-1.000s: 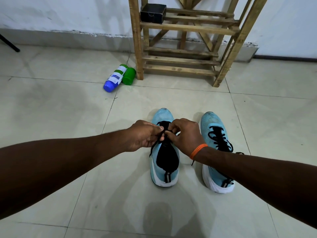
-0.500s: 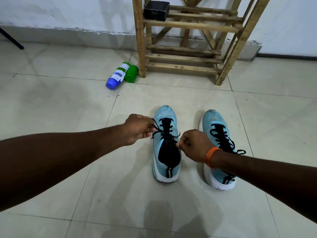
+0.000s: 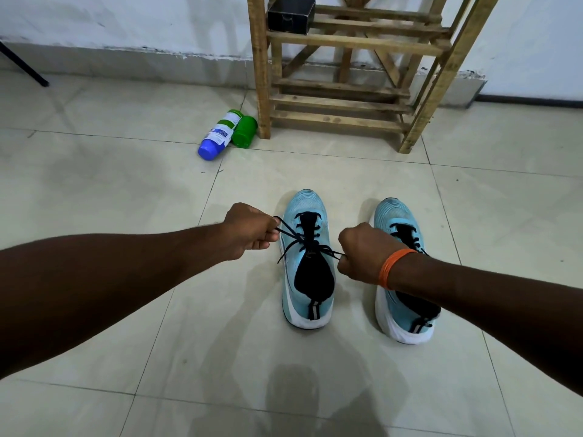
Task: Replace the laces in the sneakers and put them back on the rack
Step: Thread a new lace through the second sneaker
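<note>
Two light-blue sneakers stand side by side on the tiled floor, toes pointing at the wooden rack (image 3: 344, 102). The left sneaker (image 3: 307, 206) carries a black lace (image 3: 303, 242) knotted over its tongue. My left hand (image 3: 249, 230) grips one loop of that lace to the shoe's left. My right hand (image 3: 359, 255), with an orange band at the wrist, pinches the other loop to the shoe's right. The lace is stretched taut between them. The right sneaker (image 3: 397, 216) is laced in black and partly hidden behind my right wrist and forearm.
A black box (image 3: 291, 14) sits on an upper shelf of the rack. A blue-capped bottle (image 3: 217, 137) and a green container (image 3: 244, 132) lie on the floor by the rack's left leg. A dark leg of something (image 3: 23, 69) crosses the far left.
My hands were together over the left sneaker's lace; they have drawn apart, left hand going left and right hand going right, pulling the loops tight.
</note>
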